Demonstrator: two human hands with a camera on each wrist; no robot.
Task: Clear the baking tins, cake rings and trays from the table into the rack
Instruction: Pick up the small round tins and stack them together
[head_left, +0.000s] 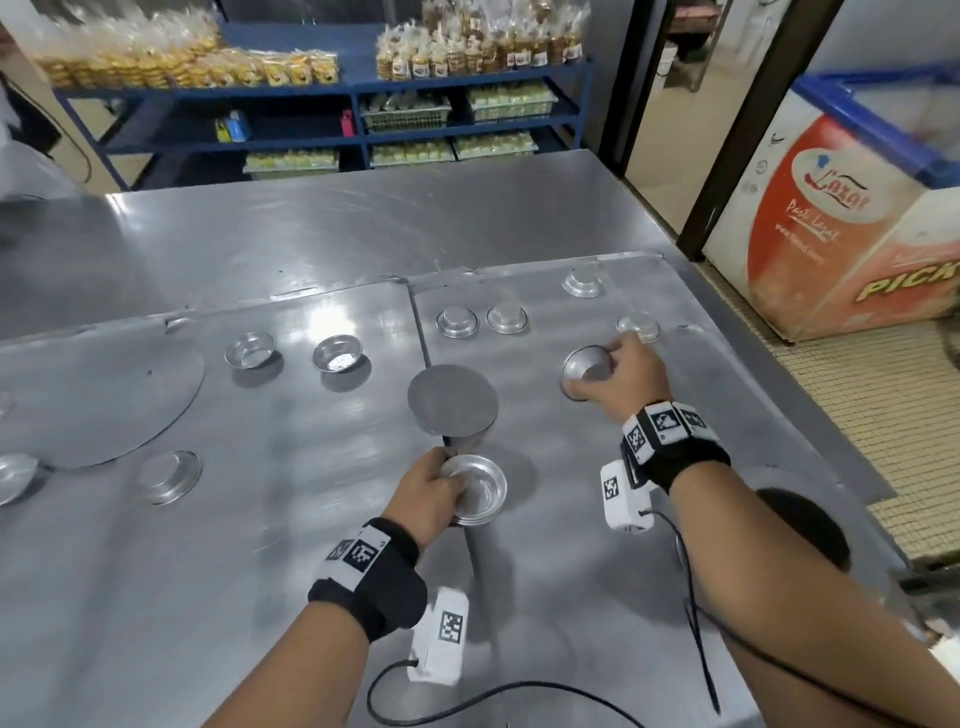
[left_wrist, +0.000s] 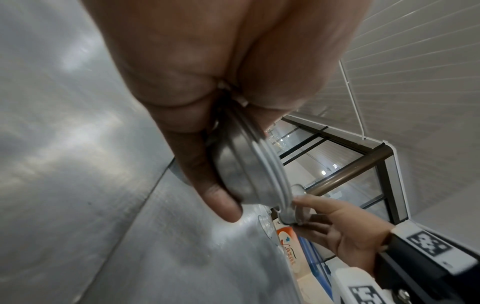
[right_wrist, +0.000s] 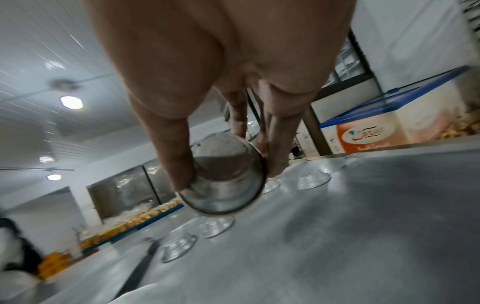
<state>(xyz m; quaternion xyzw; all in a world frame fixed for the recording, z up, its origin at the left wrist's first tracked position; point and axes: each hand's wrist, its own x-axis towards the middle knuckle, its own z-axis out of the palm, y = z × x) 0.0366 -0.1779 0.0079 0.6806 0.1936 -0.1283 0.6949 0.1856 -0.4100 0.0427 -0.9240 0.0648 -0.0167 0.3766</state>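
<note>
A broad steel table (head_left: 260, 239) fills the head view, its near part covered by two flat metal sheets (head_left: 311, 519) laid side by side. On the left sheet lies a large round metal disc (head_left: 104, 395), and near the middle seam stands a smaller round plate (head_left: 453, 400) raised on a stem. Beyond the table a blue shelf rack (head_left: 358, 88) carries bagged baked goods, and a chest freezer (head_left: 841, 218) stands at the right. Small round baking tins are scattered over the sheets: two upright ones (head_left: 250, 350) on the left sheet, and several upturned ones (head_left: 456, 322) on the right sheet. The left hand (head_left: 427, 493) holds a nested stack of tins (head_left: 475, 491) above the table, thumb in the top tin and fingers curled beneath; the left wrist view shows several rims pressed together (left_wrist: 262, 162). The right hand (head_left: 631, 376) pinches a single tin (head_left: 584, 370) by its rim, tilted and lifted off the right sheet, thumb on one side and fingers on the other, as the right wrist view confirms (right_wrist: 226, 179).
</note>
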